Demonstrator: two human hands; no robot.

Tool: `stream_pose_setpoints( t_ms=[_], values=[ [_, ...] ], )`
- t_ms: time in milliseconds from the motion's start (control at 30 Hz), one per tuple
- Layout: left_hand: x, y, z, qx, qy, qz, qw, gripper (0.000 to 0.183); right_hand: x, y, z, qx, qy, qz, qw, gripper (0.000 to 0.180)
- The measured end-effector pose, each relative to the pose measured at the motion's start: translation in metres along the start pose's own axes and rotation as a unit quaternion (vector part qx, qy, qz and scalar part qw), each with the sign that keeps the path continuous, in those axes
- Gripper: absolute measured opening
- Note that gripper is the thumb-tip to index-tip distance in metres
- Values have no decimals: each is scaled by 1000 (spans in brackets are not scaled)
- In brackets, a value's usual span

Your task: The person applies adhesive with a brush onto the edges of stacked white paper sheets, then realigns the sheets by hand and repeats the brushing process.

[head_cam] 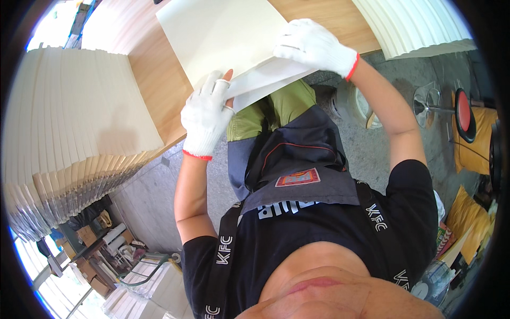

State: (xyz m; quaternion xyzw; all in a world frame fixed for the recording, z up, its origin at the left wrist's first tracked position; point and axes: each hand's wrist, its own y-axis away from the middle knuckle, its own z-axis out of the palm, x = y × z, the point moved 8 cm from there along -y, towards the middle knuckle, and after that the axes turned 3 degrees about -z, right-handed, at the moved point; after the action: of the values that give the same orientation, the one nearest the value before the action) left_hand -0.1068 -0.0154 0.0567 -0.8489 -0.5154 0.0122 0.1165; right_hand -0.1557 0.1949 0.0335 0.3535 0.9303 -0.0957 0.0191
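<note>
A cream sheet of paper or thin card (223, 36) lies on the wooden tabletop (153, 71), with its near edge reaching over the table's front edge. A whiter layer (271, 81) shows beneath it and hangs out above my lap; whether it is a fold or a second sheet I cannot tell. My left hand (209, 109), in a white knit glove with bare fingertips showing, pinches the near left corner. With fingers curled over the near right edge, my gloved right hand (312, 48) holds the sheet there. Its thumb is hidden.
A tall, fanned stack of cream sheets (79, 107) stands on the left. Another white stack (418, 28) overhangs the table at the far right. On the floor to the right are a round bucket (360, 103) and a red-seated stool (463, 115). Cartons (87, 236) lie at lower left.
</note>
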Motion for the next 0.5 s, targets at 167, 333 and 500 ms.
stream_pose_setpoints(
  t_ms=[167,333,500],
  values=[
    [-28,-15,6,-21,53,-37,998,18,12,-22,-15,-29,-99,41,994,42],
    [-52,-28,14,-91,82,-114,986,22,17,-35,-19,-98,-173,132,971,53],
    [-57,-30,17,-85,105,-131,982,21,35,-36,-6,-155,-157,175,960,49]
  ],
)
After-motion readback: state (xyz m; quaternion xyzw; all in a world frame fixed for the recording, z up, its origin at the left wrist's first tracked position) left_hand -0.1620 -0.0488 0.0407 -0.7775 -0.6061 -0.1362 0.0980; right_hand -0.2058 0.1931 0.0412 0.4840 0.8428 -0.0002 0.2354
